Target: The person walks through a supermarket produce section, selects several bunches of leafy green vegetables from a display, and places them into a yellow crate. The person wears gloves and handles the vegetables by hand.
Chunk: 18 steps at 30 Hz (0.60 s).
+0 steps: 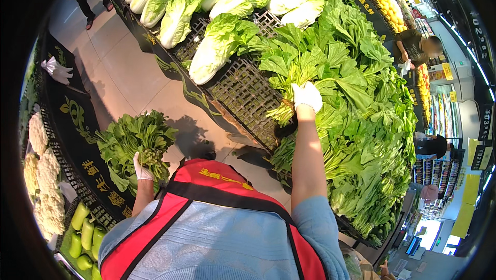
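My left hand (142,169), in a white glove, holds a large bunch of leafy greens (133,136) by its stems, over the aisle at my left. On the right, my right arm reaches out over the produce stand. The white-gloved right hand (307,97) is closed round the stems of another bunch of greens (298,68). Its cut stem ends (282,112) point towards the black plastic lattice (248,88) of the display. Beside and beneath that hand spreads a thick heap of similar leafy greens (360,125). My right fingers are partly hidden by the glove's back.
Napa cabbages (219,49) lie along the stand's far side. At left, a second stand holds cauliflower (48,187) and green gourds (87,233). A tiled floor (116,63) runs between them. People stand in the background, one in a dark shirt (412,47) beyond the greens.
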{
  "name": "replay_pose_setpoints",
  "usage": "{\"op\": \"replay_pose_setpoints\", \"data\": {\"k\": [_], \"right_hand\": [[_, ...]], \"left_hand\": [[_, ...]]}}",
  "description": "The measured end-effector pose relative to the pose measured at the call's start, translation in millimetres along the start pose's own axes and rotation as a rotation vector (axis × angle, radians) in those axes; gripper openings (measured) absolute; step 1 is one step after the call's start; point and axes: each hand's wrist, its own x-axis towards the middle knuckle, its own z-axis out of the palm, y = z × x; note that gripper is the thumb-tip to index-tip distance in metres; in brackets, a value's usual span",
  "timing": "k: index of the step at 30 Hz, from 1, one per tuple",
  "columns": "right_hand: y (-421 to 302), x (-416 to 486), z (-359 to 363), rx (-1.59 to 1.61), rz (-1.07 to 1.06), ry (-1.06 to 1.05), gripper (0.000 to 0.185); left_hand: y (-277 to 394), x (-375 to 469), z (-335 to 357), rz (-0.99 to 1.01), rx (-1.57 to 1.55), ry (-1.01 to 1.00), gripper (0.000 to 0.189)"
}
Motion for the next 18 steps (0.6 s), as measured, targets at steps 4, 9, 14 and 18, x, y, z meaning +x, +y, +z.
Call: {"op": "replay_pose_setpoints", "data": {"k": [4,9,14,18], "right_hand": [[16,11,10,0.291,-0.047,0.067,0.035],[39,6,13,1.022,0.104,-0.061,0.03],[34,-6,2,0.99,0.146,-0.09,0.03],[24,-25,2,0.591,-0.166,0.046,0.027]], "left_hand": [[-3,2,-2,-0.024,-0.019,-0.019,0.048],[-8,1,-5,-0.027,-0.038,-0.041,0.048],[-10,14,-16,-0.053,-0.064,-0.018,0.047],[-10,18,-21,-0.045,-0.015,-0.066,0.051]]}}
